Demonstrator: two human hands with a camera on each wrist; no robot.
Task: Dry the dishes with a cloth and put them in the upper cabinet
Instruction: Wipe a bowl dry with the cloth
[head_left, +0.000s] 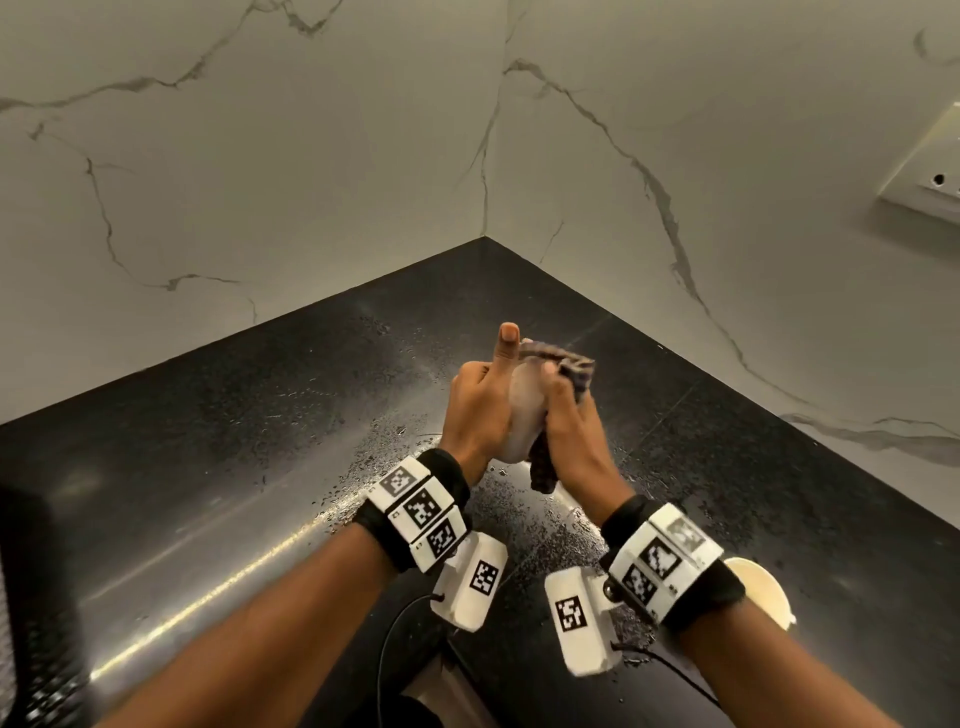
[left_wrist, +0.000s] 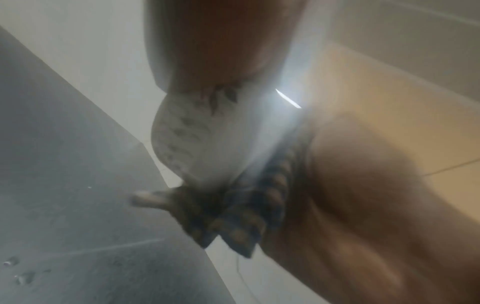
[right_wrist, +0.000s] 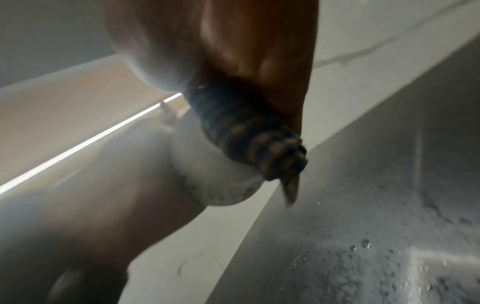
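Dish (head_left: 522, 415), checked cloth (head_left: 571, 366), both hands (head_left: 524, 410) gripping

A black speckled surface (head_left: 249, 415) runs into a corner where two pale, grey-veined marble-look walls (head_left: 260, 156) meet. Water droplets (head_left: 363, 478) are scattered across it, and a bright streak of light reflects along its near left part. A white wall plate (head_left: 930, 171), possibly a socket, sits at the right edge.
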